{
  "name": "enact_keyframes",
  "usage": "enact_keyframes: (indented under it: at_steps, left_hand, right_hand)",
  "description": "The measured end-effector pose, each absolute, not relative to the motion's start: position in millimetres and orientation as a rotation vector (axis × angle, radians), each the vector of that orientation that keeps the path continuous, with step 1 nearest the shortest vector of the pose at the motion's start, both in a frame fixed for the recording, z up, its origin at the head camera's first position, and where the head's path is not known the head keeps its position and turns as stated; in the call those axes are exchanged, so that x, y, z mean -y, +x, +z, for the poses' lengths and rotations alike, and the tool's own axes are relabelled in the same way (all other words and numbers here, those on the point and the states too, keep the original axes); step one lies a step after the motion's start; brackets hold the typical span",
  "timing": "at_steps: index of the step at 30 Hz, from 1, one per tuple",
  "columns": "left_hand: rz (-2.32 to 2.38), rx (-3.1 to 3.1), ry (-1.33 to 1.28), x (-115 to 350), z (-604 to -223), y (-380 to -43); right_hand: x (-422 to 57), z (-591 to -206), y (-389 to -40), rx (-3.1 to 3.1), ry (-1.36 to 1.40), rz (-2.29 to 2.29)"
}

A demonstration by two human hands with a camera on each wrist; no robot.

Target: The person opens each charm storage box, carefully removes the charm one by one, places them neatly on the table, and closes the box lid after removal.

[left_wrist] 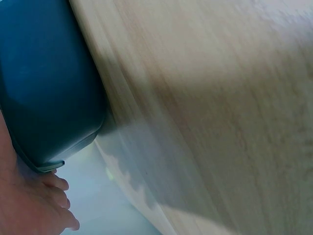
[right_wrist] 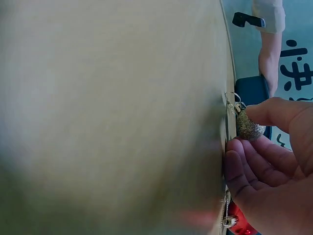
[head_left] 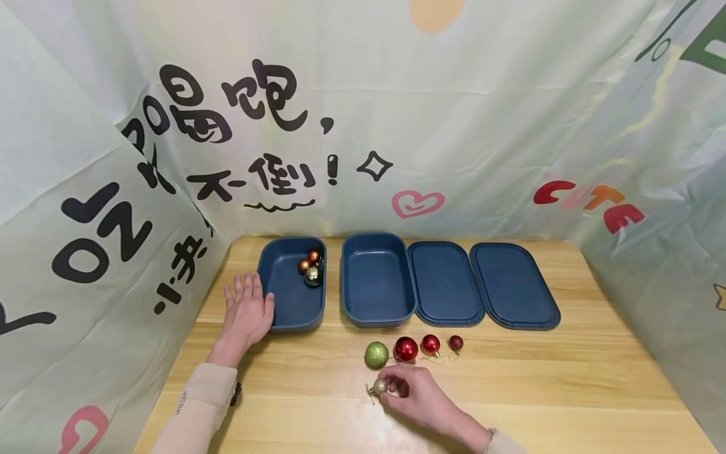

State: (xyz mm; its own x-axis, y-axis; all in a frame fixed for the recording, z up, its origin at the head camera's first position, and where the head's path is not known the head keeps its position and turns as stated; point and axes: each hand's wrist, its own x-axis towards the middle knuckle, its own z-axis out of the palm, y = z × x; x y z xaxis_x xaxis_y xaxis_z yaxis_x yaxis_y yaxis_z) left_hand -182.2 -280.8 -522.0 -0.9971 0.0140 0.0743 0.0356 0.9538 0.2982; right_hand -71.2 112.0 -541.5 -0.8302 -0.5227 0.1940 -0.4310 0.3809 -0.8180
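My right hand [head_left: 418, 392] pinches a small gold glitter Christmas ball [head_left: 380, 386] between thumb and fingers; its cap and string [right_wrist: 230, 98] show in the right wrist view. My left hand [head_left: 249, 310] rests with straight fingers along the left side of a blue box [head_left: 291, 309], thumb at the rim. Inside that box, two copper balls [head_left: 304, 266] and a shiny gold ball [head_left: 312, 275] lie by the right wall. Just beyond my right hand are a green glitter ball [head_left: 377, 355], two red balls [head_left: 406, 349] and a smaller dark red ball [head_left: 455, 343].
A second blue box [head_left: 378, 296] stands to the right of the first, with nothing seen inside. Two flat blue lids [head_left: 447, 284] lie beside it on the wooden table [head_left: 539, 391]. A printed cloth [head_left: 482, 145] hangs around the back and sides.
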Motion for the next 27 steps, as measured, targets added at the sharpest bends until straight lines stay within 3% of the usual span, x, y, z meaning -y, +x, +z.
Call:
enact_keyframes:
  at_steps: [27]
  left_hand:
    - [-0.426, 3.04, -0.036, 280.0, -519.4, -181.3]
  right_hand:
    - [-113.2, -549.5, -75.1, -2.578, -0.937, -1.39]
